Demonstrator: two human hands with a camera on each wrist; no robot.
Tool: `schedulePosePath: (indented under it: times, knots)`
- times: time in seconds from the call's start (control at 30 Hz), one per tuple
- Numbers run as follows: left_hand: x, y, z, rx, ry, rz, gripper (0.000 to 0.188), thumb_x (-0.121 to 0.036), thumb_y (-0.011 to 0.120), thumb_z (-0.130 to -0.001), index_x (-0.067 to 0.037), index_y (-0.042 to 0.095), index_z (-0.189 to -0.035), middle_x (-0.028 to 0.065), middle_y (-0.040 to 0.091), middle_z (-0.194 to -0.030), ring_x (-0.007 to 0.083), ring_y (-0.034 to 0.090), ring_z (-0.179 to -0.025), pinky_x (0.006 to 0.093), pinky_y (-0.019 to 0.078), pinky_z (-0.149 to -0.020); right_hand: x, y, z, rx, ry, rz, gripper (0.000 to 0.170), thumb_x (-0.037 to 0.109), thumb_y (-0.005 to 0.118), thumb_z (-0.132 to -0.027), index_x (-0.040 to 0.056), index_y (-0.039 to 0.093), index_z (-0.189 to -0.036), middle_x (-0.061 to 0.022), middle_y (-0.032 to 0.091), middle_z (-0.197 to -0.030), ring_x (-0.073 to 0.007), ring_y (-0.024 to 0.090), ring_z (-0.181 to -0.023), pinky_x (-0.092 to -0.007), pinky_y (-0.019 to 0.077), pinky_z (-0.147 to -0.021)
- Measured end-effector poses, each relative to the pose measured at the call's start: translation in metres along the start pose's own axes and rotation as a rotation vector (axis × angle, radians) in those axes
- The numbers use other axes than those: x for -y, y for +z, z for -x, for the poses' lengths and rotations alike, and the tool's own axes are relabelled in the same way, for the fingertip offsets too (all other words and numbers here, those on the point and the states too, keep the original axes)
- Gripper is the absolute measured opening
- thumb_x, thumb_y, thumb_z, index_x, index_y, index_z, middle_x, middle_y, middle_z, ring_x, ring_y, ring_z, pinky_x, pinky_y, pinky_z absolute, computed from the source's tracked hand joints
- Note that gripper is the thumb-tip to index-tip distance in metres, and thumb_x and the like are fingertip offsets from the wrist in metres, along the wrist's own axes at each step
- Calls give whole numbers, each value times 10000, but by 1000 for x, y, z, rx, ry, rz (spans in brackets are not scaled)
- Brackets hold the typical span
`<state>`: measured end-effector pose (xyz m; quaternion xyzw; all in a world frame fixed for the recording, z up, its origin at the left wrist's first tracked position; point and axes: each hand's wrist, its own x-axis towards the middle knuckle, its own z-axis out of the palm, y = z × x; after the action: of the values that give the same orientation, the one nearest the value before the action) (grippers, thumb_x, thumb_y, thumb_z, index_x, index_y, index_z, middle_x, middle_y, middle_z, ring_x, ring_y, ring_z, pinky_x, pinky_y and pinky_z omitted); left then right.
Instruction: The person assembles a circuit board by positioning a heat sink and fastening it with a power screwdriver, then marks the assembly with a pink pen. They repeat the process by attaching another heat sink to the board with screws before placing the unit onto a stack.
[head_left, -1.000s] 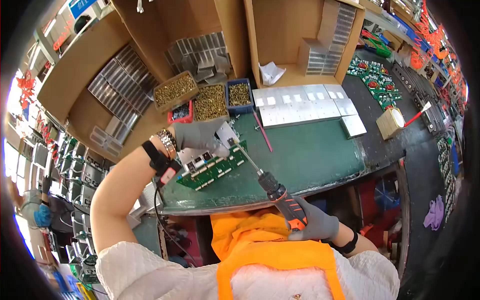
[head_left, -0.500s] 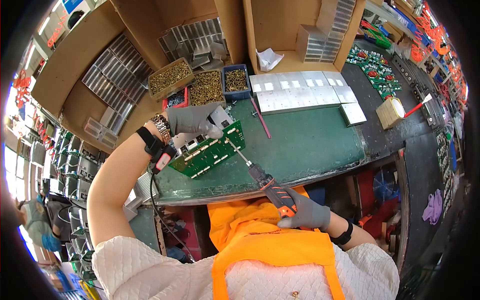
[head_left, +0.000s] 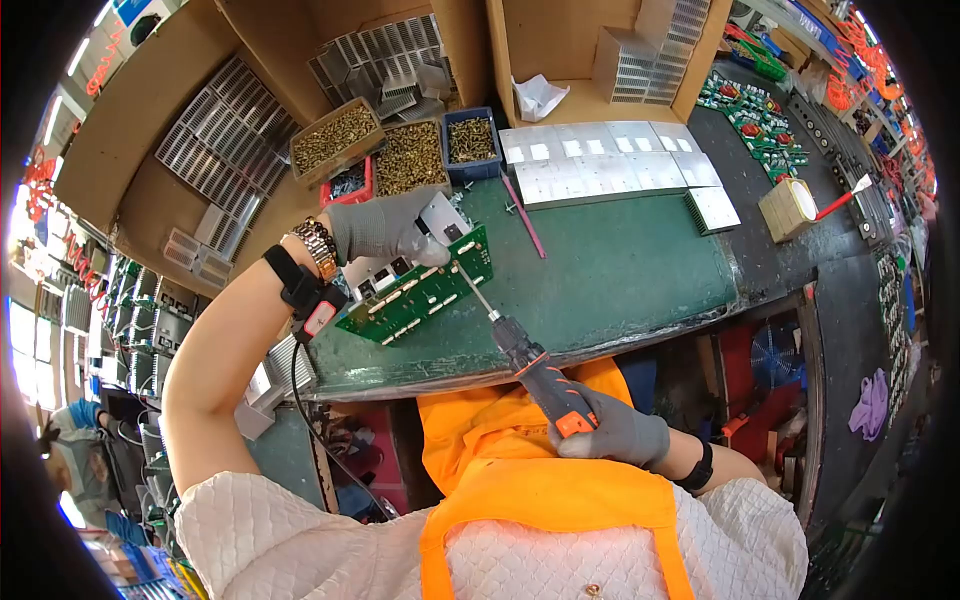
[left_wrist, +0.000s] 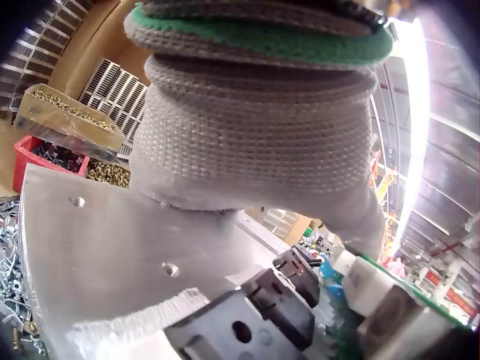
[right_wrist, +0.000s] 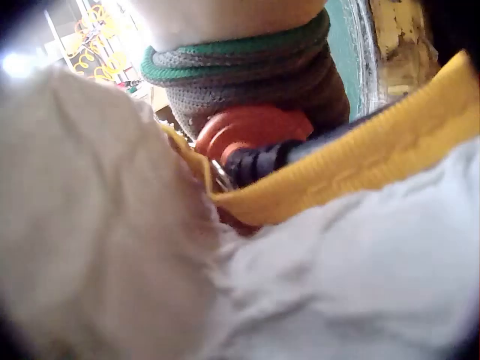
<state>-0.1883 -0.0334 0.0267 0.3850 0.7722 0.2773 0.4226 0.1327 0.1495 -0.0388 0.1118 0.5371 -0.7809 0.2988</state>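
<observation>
My gloved left hand [head_left: 395, 228] grips a green circuit board [head_left: 412, 302] together with the silver metal heat sink [head_left: 440, 216] behind it. The board is tilted, its face with white strips toward me. In the left wrist view, black components [left_wrist: 238, 324] sit between the heat sink's drilled face [left_wrist: 127, 240] and the board. My gloved right hand [head_left: 622, 432] holds a black and orange electric screwdriver [head_left: 545, 375] by its body. Its bit [head_left: 478, 290] points up to the board's right part, the tip right at its face. Clothing covers much of the right wrist view.
Bins of brass screws [head_left: 408, 160] stand behind the left hand, beside a small red bin [head_left: 350, 184]. Cardboard boxes [head_left: 590, 60] hold more heat sinks. A row of silver heat sinks [head_left: 600, 180] and a pink stick [head_left: 525, 225] lie right of them. A cable [head_left: 320, 435] hangs below the left wrist.
The board has tilted up so its face shows more toward me. The screwdriver and right hand have shifted left, the bit staying near the board's right part.
</observation>
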Motion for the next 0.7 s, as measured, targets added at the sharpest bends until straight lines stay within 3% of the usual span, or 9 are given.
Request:
schedulePosePath:
  times: [0.3,0.37,0.4,0.47,0.5,0.57,0.6,0.67,0.7]
  knots:
    - [-5,2,4,-15,-58,-89,607,-275,799,-752,-25,493,-1213,98,638,-1059,183,615,-980,330,493,-876,-4,-8,-1,38,-11,-42,704,233,777,-744,30,418,-1315,5,546,-900,-66,518,-794,-229,453,-720]
    - [-3,2,5,26,-26,-30,798,-229,780,-770,-2,350,-1403,112,610,-1115,161,587,-985,299,494,-856,-10,-15,-1,10,-23,83,759,257,790,-740,21,399,-1346,-15,561,-938,-90,540,-835,-247,466,-752]
    - [1,2,6,18,-25,-30,798,-229,780,-770,-2,350,-1403,112,610,-1115,161,587,-985,299,494,-856,-11,-19,1,-21,-33,205,814,281,804,-736,12,380,-1377,-35,577,-975,-115,562,-875,-266,479,-785]
    - [16,4,11,-47,231,-158,941,-301,800,-769,-2,253,-1473,150,570,-1218,210,574,-1082,313,485,-901,-10,-26,10,-92,-25,349,850,299,811,-731,6,365,-1392,-66,586,-1040,-142,571,-934,-281,477,-830]
    - [24,5,18,-14,128,-182,1080,-386,822,-739,-30,162,-1518,178,515,-1312,250,539,-1174,340,464,-956,-8,-33,17,-169,-12,486,886,317,818,-726,-1,349,-1407,-97,594,-1105,-169,581,-993,-296,475,-875]
    - [18,23,47,-178,-28,-432,1144,-460,841,-688,-51,172,-1521,208,489,-1350,282,509,-1238,376,436,-1005,0,-51,27,-166,103,494,905,348,816,-742,-1,332,-1423,-143,577,-1213,-195,566,-1088,-316,454,-938]
    - [9,36,56,-179,-16,-425,1144,-460,841,-688,-51,172,-1521,208,489,-1350,282,509,-1238,376,436,-1005,4,-57,30,-185,35,554,901,369,809,-755,-1,333,-1424,-146,574,-1219,-198,564,-1093,-317,450,-943]
    - [-8,58,73,-342,-199,-144,1296,-614,843,-566,-59,161,-1519,283,382,-1429,428,425,-1312,445,385,-1069,10,-62,34,-168,-68,615,896,454,764,-800,-3,323,-1431,-161,570,-1227,-213,561,-1117,-323,446,-948]
    - [-13,67,79,-337,-195,-145,1296,-614,843,-566,-59,161,-1519,283,382,-1429,428,425,-1312,445,385,-1069,10,-61,31,-174,-67,612,896,454,764,-799,-3,323,-1431,-161,570,-1227,-213,561,-1117,-323,446,-948]
